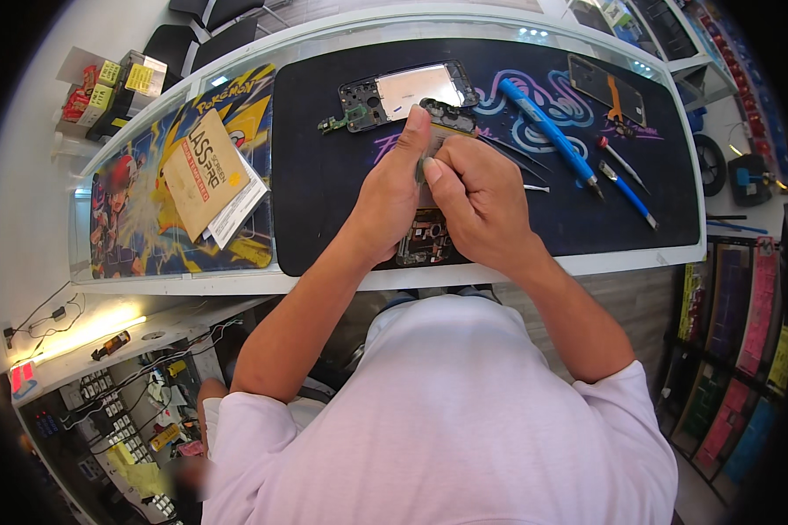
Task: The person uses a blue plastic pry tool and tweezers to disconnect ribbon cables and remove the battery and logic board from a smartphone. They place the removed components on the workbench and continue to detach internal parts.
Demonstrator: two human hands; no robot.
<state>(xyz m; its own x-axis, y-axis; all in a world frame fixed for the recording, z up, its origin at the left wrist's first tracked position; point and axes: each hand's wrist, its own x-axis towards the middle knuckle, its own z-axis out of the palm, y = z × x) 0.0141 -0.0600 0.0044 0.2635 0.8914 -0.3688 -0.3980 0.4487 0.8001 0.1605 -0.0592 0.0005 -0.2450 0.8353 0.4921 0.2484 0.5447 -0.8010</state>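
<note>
Seen from the head camera, a person in a white T-shirt (pixel 464 411) works at a glass-topped counter (pixel 193 282) over a black work mat (pixel 324 175); both bare hands meet near the mat's middle around an opened phone body (pixel 425 238), which lies on the mat under the palms, its circuit-lined lower end showing at the near edge between the wrists and its upper end (pixel 451 116) poking out beyond the fingertips; the left hand (pixel 394 197) curls closed along the phone's left side with the thumb pressed up against its top; the right hand (pixel 477 201) is bunched tight, thumb and fingers pinched on a thin grey piece (pixel 422 168) at the phone's edge, too small to make out clearly; just beyond the hands lies a stripped phone frame (pixel 407 92) with a pale plate in it, a small green board (pixel 341 120) at its left end; to the right on the mat sit a long blue tool (pixel 547 131), a blue-handled screwdriver (pixel 629 194), a red-tipped driver (pixel 620 159), dark tweezers (pixel 517 162) and a dark back panel with an orange flex strip (pixel 608 87); left of the mat, well apart from the hands, a brown cardboard packet (pixel 203 171) rests on a colourful cartoon mat (pixel 140 219), with small boxes (pixel 114 87) at the far left corner
</note>
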